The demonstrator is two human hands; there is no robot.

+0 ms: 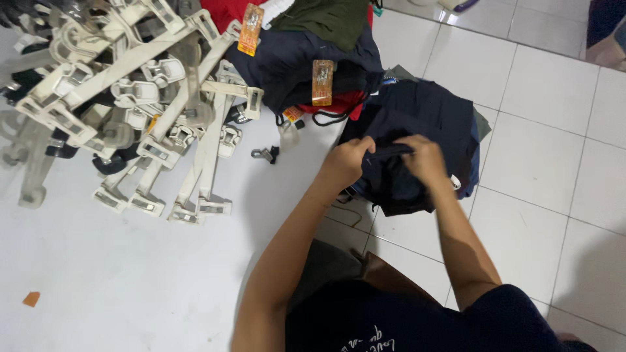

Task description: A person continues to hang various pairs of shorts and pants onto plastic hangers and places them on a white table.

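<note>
Gripping a dark navy garment (417, 120) with both hands, low over a white tiled floor (541, 98). Left hand (349, 163) closing in a fist on the cloth's near edge, knuckles turned up; right hand (425, 160) pinching the same fold just beside it, fingers curling down over the fabric. Hands sitting close together, almost touching, a narrow dark strip of the garment stretching between them. Garment lying bunched on the tiles right of centre, part of it hanging below the hands, a paler lining or second layer peeking out at its right edge. Just behind it, leaning up and to the left, a stack of folded clothes (306, 58): dark blue on the outside, red showing beneath, olive green on top, with two orange paper tags (322, 83) dangling from it. Sprawling across the upper left, a heap of cream plastic clip hangers (130, 104), tangled and overlapping, some dark cloth caught among them. Lying alone on the floor between the hangers and the hands, a small loose clip (264, 154). Resting far down at the left, well apart from everything, a small orange scrap (30, 298). Filling the bottom edge, the wearer's dark shirt (417, 322).
</note>
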